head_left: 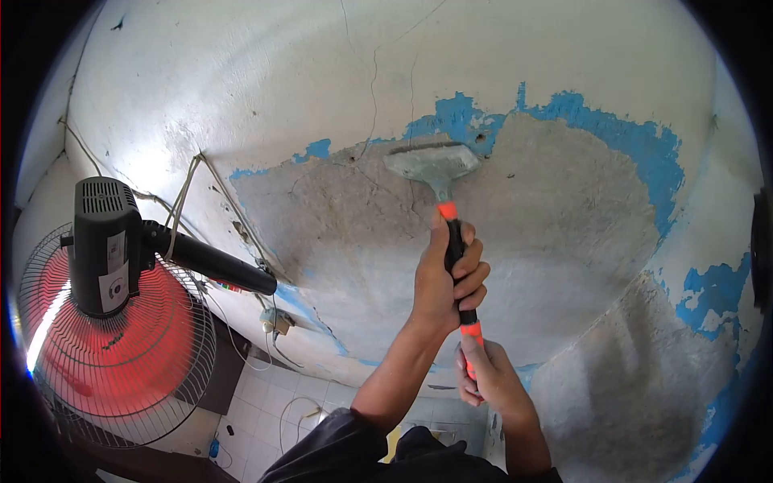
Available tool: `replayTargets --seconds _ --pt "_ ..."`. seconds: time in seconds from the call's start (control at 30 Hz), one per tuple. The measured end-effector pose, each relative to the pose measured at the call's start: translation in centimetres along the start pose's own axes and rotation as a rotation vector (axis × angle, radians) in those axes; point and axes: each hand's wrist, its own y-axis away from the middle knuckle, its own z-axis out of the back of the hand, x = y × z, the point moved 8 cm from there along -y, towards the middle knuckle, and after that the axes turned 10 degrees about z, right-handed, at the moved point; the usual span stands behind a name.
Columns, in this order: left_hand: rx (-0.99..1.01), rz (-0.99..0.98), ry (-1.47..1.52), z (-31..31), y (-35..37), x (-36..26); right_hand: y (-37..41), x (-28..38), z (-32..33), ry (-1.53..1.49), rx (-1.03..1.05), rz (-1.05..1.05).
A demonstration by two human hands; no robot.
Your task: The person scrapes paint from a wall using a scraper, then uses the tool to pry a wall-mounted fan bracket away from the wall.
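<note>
Scraper [439, 173]: blade pressing against wall [564, 241], on bare grey patch.
Blue paint [636, 141]: bordering patch just above blade.
Left hand [447, 282]: closing tight round black handle below blade.
Right hand [491, 378]: clenching handle end, lowest on scraper.
Fan [113, 322]: standing well left of scraper.

Fan sticker [113, 288], print perhaps unreadable (blurred)

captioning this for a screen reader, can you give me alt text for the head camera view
Two bare hands grip a black-and-orange scraper, the left hand above the right hand, its blade against a wall where white and blue paint is stripped to bare grey plaster. A red-bladed fan is mounted at the left.
</note>
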Motion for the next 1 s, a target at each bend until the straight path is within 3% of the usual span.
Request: replayTargets --seconds 0.1,0.3,1.0 --pt "0.004 0.082 0.011 0.7 0.9 1.4 0.9 -2.4 -0.8 -0.146 0.094 0.042" --pt "-0.041 0.133 -0.049 1.5 1.4 1.7 1.1 -6.0 -3.4 -0.859 0.389 0.14" --pt "-0.138 0.103 -0.182 1.4 1.5 -0.8 -1.4 -4.8 -4.6 -0.528 0.219 0.034"
